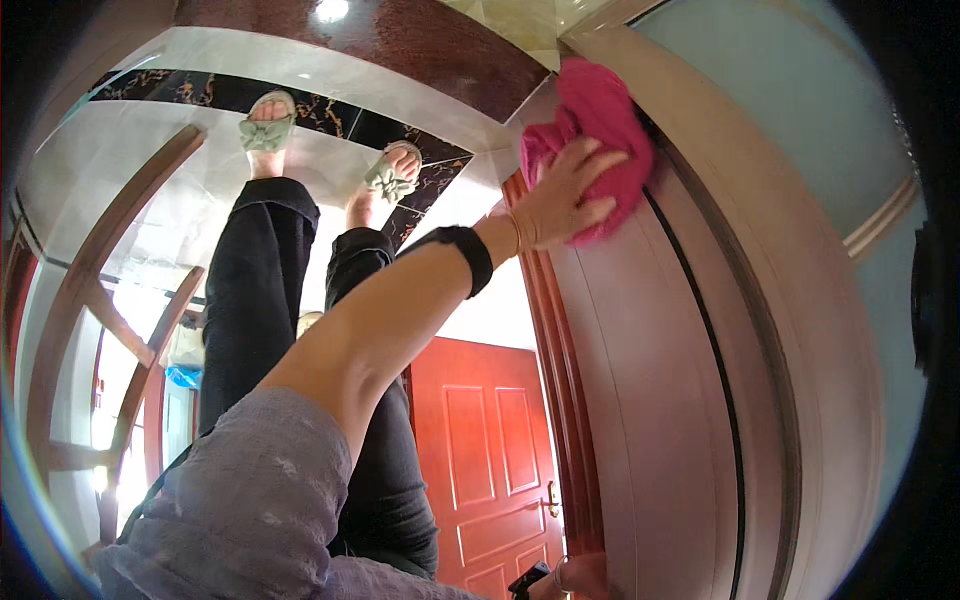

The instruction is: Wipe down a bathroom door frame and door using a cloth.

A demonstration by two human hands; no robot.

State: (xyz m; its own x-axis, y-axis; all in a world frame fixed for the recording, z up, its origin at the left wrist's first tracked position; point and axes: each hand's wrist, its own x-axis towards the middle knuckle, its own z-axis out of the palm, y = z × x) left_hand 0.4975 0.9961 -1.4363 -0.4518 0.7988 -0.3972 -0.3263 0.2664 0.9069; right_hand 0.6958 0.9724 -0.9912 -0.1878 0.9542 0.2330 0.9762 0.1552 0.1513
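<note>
My left arm, with a black band near the wrist, reaches across to the upper right. There my left hand (566,191) presses a bunched pink cloth (611,112) against the pale panelled surface (637,322), its fingers spread over the cloth. At the bottom edge, my right hand (585,575) shows only in part, against the lower part of the same surface. A black wrist item (529,577) lies beside it; its fingers are too hidden to read.
A wooden ladder-like frame (79,277) stands at the left. My slippered feet (268,127) are on glossy tiles by a black patterned border (322,112). A red panelled door (480,450) with a brass handle and a red moulding (559,360) lie below the cloth.
</note>
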